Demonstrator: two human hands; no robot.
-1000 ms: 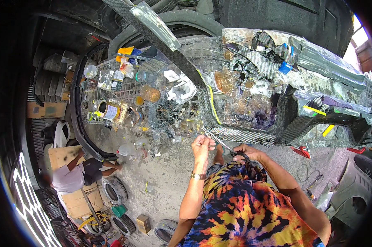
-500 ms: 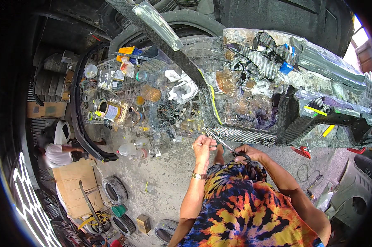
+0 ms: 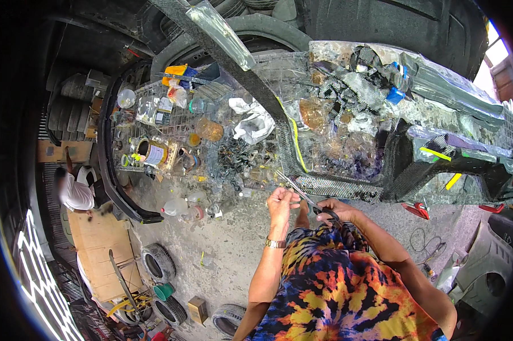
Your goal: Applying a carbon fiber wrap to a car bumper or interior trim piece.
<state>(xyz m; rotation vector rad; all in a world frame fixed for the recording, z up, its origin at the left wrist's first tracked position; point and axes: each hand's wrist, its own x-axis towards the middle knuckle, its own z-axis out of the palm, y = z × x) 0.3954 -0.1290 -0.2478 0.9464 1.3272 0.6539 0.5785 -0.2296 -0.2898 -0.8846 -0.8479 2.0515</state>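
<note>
My right hand [image 3: 337,211] is closed round the dark handles of a pair of long-bladed scissors [image 3: 305,197]. The metal blades slant up and left, with their tips by the lower corner of a black woven-fibre part [image 3: 336,186] on the bench. Just left of the blades is my left hand [image 3: 282,206], its fingers curled and pinched together. Whatever lies between those fingertips is too small to make out. A yellow strip [image 3: 296,145] runs along the upright arm of the woven part, near the corner.
On the mesh-topped bench lie a white crumpled cloth [image 3: 253,121], a tin can [image 3: 152,153], and black fabric scraps [image 3: 358,85]. Red clamps [image 3: 418,210] hang at the front edge. Tyres [image 3: 158,262] and cardboard [image 3: 100,250] are at lower left, near a person in white [image 3: 76,190].
The scissors' blades have shifted slightly up, and my right-hand fingers have moved a little on the handles. My left hand stays almost still. The person at the left has moved and stretches out an arm.
</note>
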